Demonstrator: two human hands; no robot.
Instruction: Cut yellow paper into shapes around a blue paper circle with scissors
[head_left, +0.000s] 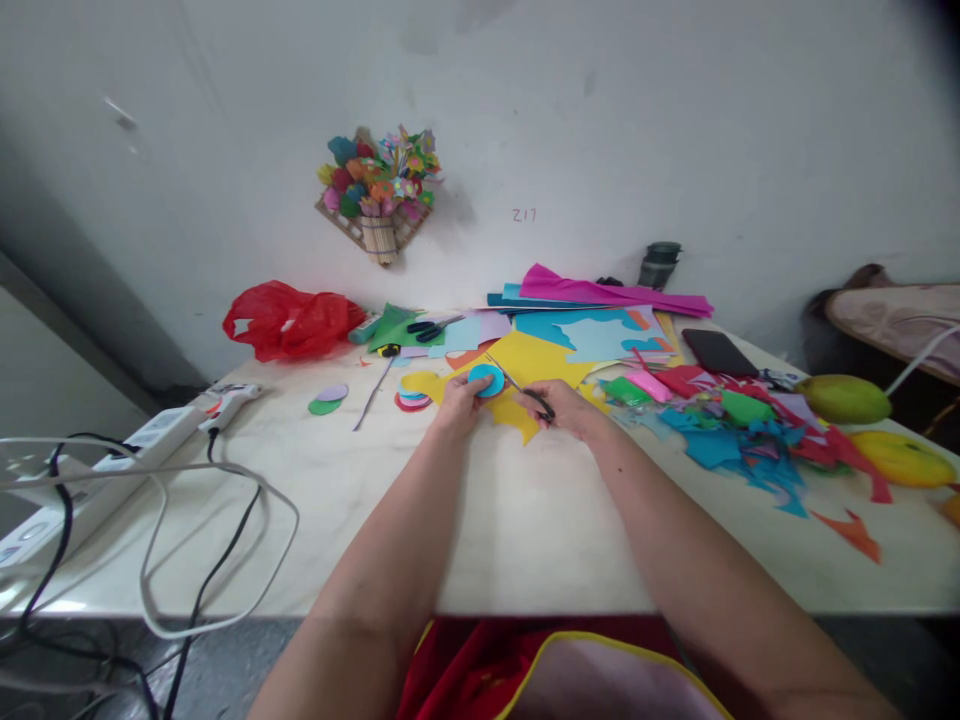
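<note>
My left hand (457, 405) pinches a blue paper circle (493, 380) at its left side, thumb on top. A yellow sheet (541, 356) with jagged cut edges lies under and around the circle; whether my fingers grip it too is hidden. In my right hand (568, 406) is a pair of dark-handled scissors (513, 381), blades pointing up and left beside the circle's right edge. A small stack of round paper pieces (412, 402) lies just left of my left hand. Farther left are a lilac circle (334, 391) and a green circle (324, 408).
Paper scraps (750, 440) pile up on the right, near a phone (720, 352) and yellow-green fruit (844, 398). Rolled magenta paper (615, 292) lies along the wall. Second scissors (431, 328) and a red plastic bag (289, 320) are at the back left. Cables and a power strip (112, 485) occupy the left.
</note>
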